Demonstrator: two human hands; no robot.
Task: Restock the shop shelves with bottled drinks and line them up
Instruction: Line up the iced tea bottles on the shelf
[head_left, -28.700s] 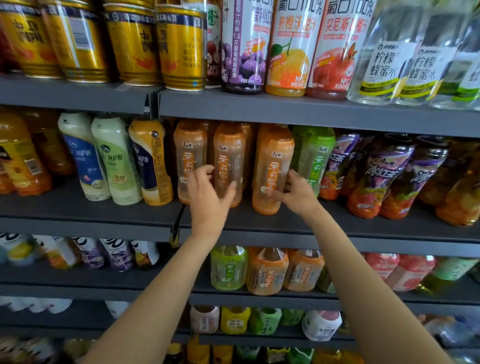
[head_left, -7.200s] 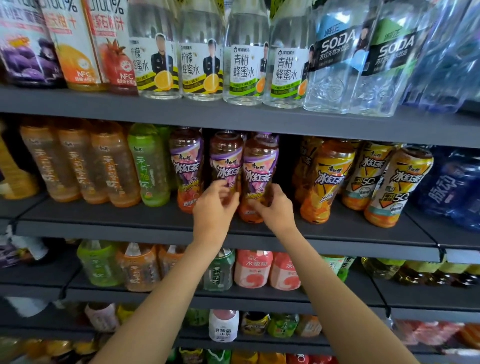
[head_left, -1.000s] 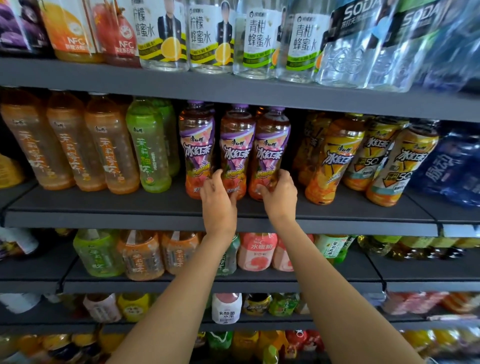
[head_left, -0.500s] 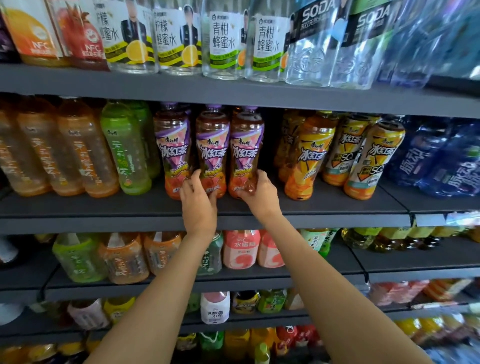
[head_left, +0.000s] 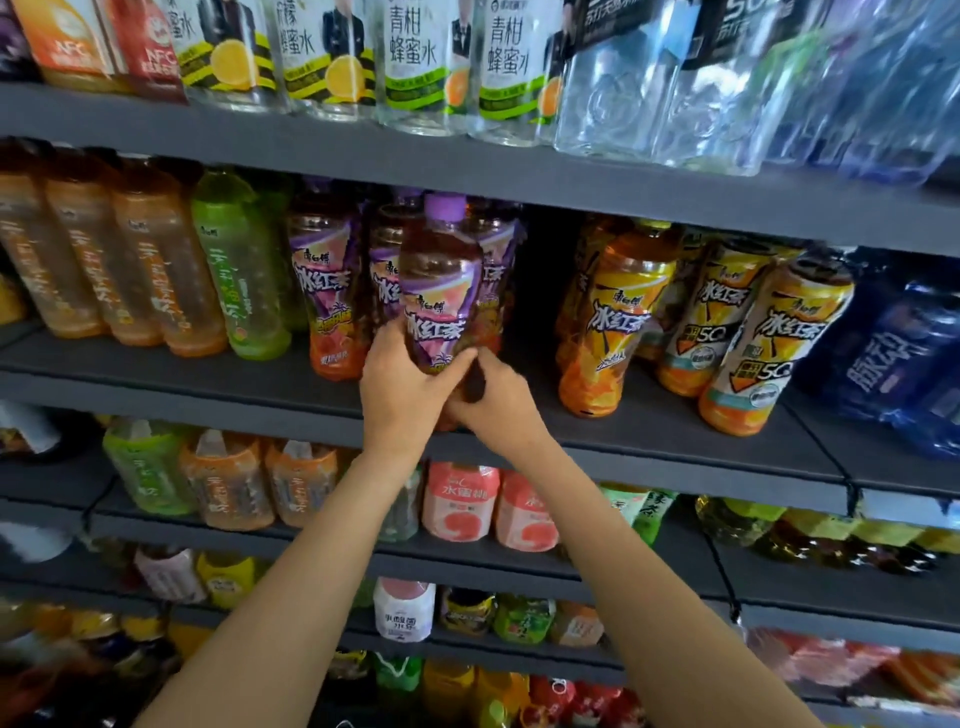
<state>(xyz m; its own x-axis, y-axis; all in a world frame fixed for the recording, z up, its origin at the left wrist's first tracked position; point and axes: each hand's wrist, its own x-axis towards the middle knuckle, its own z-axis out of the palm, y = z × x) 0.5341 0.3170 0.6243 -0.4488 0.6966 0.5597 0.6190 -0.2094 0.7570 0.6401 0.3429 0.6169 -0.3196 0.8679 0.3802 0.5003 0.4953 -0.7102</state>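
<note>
Purple-capped brown iced-tea bottle (head_left: 441, 291) stands upright at the grey shelf (head_left: 208, 384) front, gripped low by both the left hand (head_left: 402, 387) and right hand (head_left: 496, 400), its row directly behind.

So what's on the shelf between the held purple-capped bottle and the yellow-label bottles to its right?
Bare shelf and a dark gap, in the head view.

Both bare arms reach up from about 6 o'clock and meet in the middle. Left hand (head_left: 402, 387) is curled, thumb pointing to 2 o'clock; right hand (head_left: 496, 402) is cupped beside it at 3 o'clock, fingertips touching.
</note>
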